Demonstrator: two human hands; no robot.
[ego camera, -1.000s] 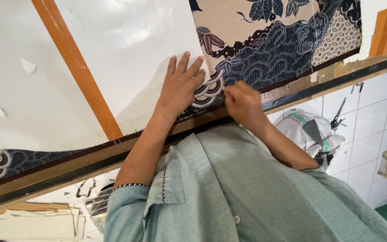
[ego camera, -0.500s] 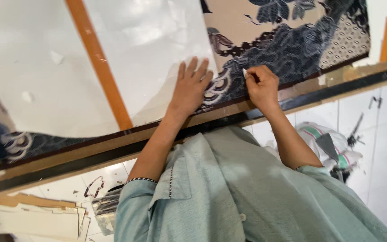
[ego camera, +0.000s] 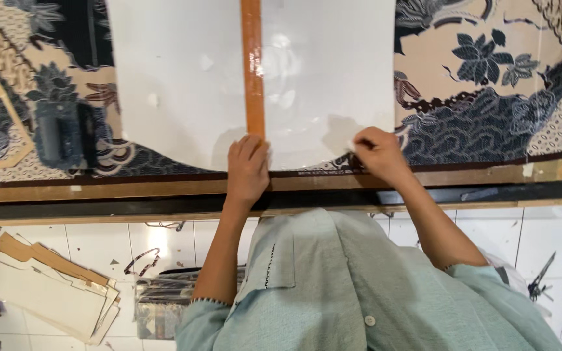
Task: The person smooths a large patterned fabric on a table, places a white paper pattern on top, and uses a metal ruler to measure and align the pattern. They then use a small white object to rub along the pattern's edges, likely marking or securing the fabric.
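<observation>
A white paper pattern (ego camera: 183,84) lies on dark blue and cream batik fabric (ego camera: 489,84) spread over a table. An orange wooden ruler (ego camera: 252,71) runs straight up the middle of the pattern. My left hand (ego camera: 248,170) presses flat on the ruler's near end and the pattern's lower edge. My right hand (ego camera: 375,153) pinches a small white piece of chalk at the pattern's curved lower right edge, where it meets the fabric. My light green shirt fills the bottom of the view.
The table's wooden front edge (ego camera: 99,192) runs across the frame. Below it is a white tiled floor with a pile of cardboard pattern pieces (ego camera: 53,286) at left, a bundle of wrapped cloth (ego camera: 157,302), and scissors (ego camera: 541,276) at right.
The view has swung so the ruler now stands upright. My left hand has shifted from the bare paper onto the ruler's near end. My right hand stays at the pattern's edge.
</observation>
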